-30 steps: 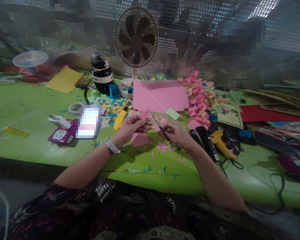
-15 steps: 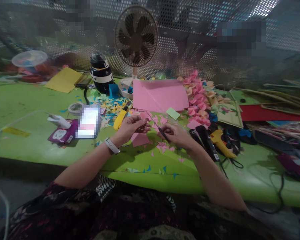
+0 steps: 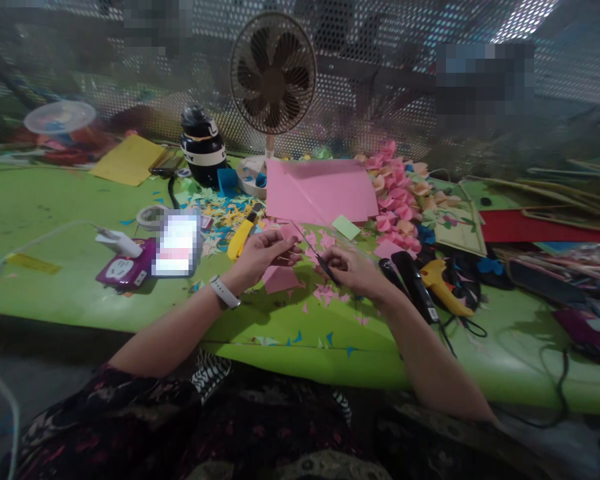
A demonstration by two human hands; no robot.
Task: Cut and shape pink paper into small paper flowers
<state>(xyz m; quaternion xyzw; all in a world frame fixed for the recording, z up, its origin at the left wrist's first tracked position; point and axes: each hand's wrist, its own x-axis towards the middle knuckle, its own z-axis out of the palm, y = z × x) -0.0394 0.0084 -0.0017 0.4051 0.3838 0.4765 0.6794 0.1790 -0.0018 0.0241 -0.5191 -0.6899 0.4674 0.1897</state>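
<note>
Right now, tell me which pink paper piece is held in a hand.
The small pink paper piece pinched in the left hand, beside the scissors in the right hand; the large pink sheet lies flat on the green table.

Left hand pinching, right hand curled.

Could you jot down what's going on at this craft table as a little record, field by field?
Left hand: pinches a small pink paper piece
Right hand: grips scissors, blades pointing at the paper piece
Under the hands: pink scraps on the green table
Behind: large pink sheet, fan, black jug
Right side: paper flowers, yellow glue gun
Left side: yellow knife, tape roll
</note>
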